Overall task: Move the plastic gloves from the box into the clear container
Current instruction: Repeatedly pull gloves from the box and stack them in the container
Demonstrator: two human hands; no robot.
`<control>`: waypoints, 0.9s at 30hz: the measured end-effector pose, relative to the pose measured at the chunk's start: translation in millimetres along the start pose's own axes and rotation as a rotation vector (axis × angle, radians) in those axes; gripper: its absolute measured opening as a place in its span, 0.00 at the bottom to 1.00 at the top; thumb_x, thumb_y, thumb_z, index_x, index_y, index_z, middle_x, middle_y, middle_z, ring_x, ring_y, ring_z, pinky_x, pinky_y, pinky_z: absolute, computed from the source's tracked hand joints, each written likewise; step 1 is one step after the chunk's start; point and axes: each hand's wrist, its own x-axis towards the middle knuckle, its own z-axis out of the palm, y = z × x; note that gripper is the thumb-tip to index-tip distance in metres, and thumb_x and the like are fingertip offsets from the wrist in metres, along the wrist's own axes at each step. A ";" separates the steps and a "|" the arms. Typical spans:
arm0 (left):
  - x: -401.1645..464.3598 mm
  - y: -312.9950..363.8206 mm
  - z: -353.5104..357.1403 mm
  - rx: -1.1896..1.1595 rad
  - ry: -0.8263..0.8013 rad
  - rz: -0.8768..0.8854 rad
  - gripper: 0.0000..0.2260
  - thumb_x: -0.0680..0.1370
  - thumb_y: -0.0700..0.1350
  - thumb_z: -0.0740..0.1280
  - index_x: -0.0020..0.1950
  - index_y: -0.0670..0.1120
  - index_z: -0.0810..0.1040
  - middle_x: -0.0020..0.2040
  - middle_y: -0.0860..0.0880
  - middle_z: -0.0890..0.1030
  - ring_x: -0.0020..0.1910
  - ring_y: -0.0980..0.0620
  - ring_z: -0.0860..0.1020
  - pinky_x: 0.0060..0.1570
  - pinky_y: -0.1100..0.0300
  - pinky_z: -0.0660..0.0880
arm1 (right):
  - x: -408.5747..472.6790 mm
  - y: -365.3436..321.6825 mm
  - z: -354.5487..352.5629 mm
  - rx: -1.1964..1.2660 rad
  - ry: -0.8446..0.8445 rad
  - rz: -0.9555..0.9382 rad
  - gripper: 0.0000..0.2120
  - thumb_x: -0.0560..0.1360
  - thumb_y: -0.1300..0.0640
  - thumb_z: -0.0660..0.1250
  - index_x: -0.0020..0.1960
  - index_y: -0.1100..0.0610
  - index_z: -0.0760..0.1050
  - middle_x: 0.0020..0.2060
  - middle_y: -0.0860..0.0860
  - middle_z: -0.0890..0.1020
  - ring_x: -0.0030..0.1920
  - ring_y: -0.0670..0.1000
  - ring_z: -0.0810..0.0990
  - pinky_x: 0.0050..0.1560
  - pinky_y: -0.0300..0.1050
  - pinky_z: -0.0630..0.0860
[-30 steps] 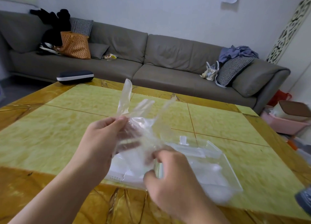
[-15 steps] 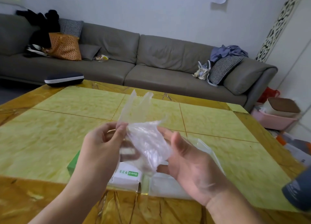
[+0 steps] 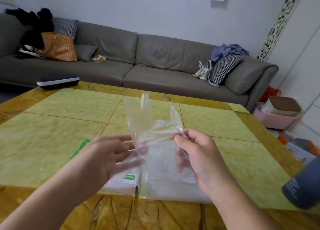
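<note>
Clear plastic glove [image 3: 152, 131] held up above table centre, fingers pointing to 12 o'clock, stretched flat between both hands. Right hand [image 3: 199, 153] at 3 o'clock of glove, thumb and forefinger pinching its edge. Left hand [image 3: 110, 155] at 9 o'clock, fingers fairly straight, tips showing blurred through the film; grip hard to tell. Versus half a second back: glove was bunched, right palm open under it; now spread wide. White-green box [image 3: 124, 179] below left hand, clear container [image 3: 173, 188] just beside at 3 o'clock. Yellow marble-look table [image 3: 52, 126]. Grey sofa [image 3: 138, 60] at 12 o'clock, orange bag [image 3: 58, 47] on it, dark case [image 3: 58, 81] on the table's far corner at 10 o'clock, pink bin [image 3: 273, 119] at 3 o'clock.
</note>
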 end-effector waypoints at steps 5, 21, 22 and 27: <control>-3.9 -7.4 1.9 0.473 -0.110 -0.089 0.18 0.75 0.47 0.76 0.60 0.38 0.82 0.53 0.40 0.87 0.52 0.42 0.86 0.53 0.49 0.84 | 2.3 2.3 -4.5 -0.061 -0.105 0.027 0.08 0.82 0.63 0.68 0.47 0.59 0.85 0.31 0.55 0.74 0.29 0.54 0.74 0.28 0.45 0.72; -8.1 -12.2 13.9 0.619 -0.002 0.078 0.03 0.76 0.44 0.76 0.48 0.52 0.86 0.40 0.43 0.86 0.34 0.47 0.76 0.39 0.54 0.74 | 18.9 -4.1 -56.0 -0.184 0.101 0.191 0.07 0.81 0.66 0.68 0.45 0.63 0.80 0.30 0.54 0.77 0.26 0.51 0.71 0.23 0.42 0.67; -7.9 -13.9 17.1 0.642 0.027 0.134 0.02 0.77 0.44 0.75 0.46 0.51 0.86 0.40 0.45 0.86 0.34 0.49 0.77 0.39 0.54 0.75 | 20.0 -1.4 -60.8 -0.264 0.101 0.198 0.06 0.81 0.66 0.68 0.46 0.65 0.80 0.29 0.54 0.78 0.27 0.53 0.72 0.24 0.42 0.67; -9.7 -14.6 50.7 0.923 0.081 0.651 0.06 0.79 0.44 0.70 0.49 0.56 0.83 0.46 0.58 0.84 0.47 0.58 0.81 0.46 0.67 0.76 | 22.4 1.2 -63.8 -0.476 0.021 0.237 0.08 0.79 0.65 0.67 0.44 0.69 0.80 0.27 0.55 0.78 0.25 0.53 0.72 0.25 0.41 0.68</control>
